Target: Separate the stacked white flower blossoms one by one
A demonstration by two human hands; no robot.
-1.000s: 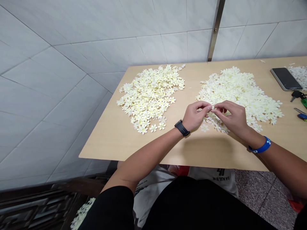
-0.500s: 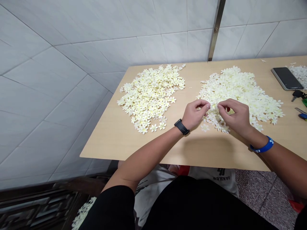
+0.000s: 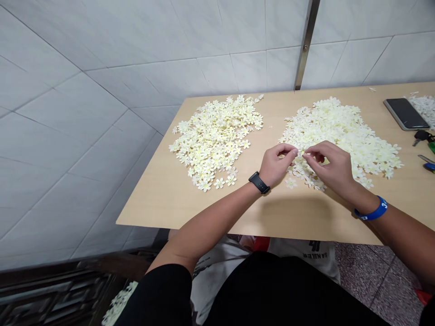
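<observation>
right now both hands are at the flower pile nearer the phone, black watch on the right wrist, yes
No: the head view shows the black watch on the left wrist; the left hand and right hand are at that flower pile.

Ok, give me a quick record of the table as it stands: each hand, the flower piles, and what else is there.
left hand: fingers curled, at the near edge of the paler pile
right hand: fingers pinched toward the left, over that pile; any held blossom is too small to tell
paler blossom pile: cream, right of centre
yellow-centred blossom pile: left of the hands
surface: light wood tabletop
also there: smartphone, keys
</observation>
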